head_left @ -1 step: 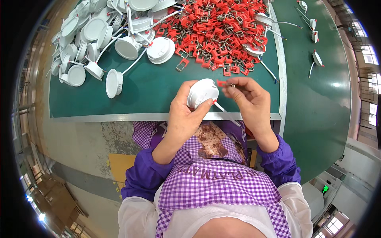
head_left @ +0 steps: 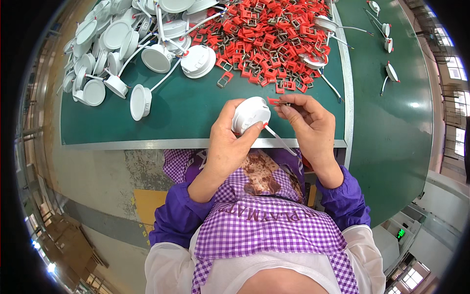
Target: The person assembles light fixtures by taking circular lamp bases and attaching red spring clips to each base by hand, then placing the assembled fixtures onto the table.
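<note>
My left hand [head_left: 225,137] is closed around a round white downlight housing [head_left: 250,111], its thumb on the near side. A short white cable [head_left: 280,139] leaves the housing past a small red collar and hangs toward my lap. To the right, my right hand [head_left: 309,120] pinches a red clip with a metal spring part [head_left: 277,102] between thumb and fingertips. The clip is level with the housing's right rim, and its tip is close to it; I cannot tell whether they touch. My fingers partly hide its metal end.
A large heap of red clips with metal springs [head_left: 274,44] lies beyond my hands. White downlights [head_left: 116,34] are piled at the far left, with one lamp [head_left: 141,103] nearer. A metal strip [head_left: 348,83] divides off the right-hand green tabletop [head_left: 391,137], where several more lamps lie.
The red clip has tilted slightly in my right fingers and shows more sharply. My left hand and the housing have barely shifted.
</note>
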The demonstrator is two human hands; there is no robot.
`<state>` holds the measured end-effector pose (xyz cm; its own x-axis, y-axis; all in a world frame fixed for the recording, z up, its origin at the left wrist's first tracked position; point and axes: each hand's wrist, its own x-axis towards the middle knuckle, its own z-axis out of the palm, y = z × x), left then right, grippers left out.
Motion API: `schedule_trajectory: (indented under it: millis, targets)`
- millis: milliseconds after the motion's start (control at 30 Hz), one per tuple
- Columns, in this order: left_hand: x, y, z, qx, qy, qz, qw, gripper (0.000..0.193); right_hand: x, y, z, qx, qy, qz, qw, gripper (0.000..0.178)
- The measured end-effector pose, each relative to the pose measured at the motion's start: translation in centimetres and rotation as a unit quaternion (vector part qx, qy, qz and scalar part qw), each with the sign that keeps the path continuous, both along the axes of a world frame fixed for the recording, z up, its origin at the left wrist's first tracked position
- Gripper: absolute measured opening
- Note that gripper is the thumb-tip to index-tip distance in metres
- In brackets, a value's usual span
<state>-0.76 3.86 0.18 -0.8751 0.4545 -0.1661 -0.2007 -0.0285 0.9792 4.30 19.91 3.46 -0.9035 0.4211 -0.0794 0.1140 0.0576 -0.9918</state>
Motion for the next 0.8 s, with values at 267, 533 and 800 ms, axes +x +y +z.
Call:
schedule_trajectory:
  millis: [267, 533, 800]
  targets:
    - [0.3, 0.1, 0.4, -0.026, 0.043, 0.002, 0.999, 0.033, 0.3, -0.1, -0.2, 0.229, 0.048, 0.063, 0.970, 0.016]
    - [0.3, 0.4, 0.5, -0.055, 0.089, -0.003, 0.995, 0.034, 0.5, -0.3, 0.0, 0.334, 0.063, 0.068, 0.938, 0.017]
    - [-0.4, -0.2, 1.3, -0.048, 0.076, -0.059, 0.994, 0.031, 0.5, 0.0, -0.3, 0.337, 0.081, 0.084, 0.934, 0.019]
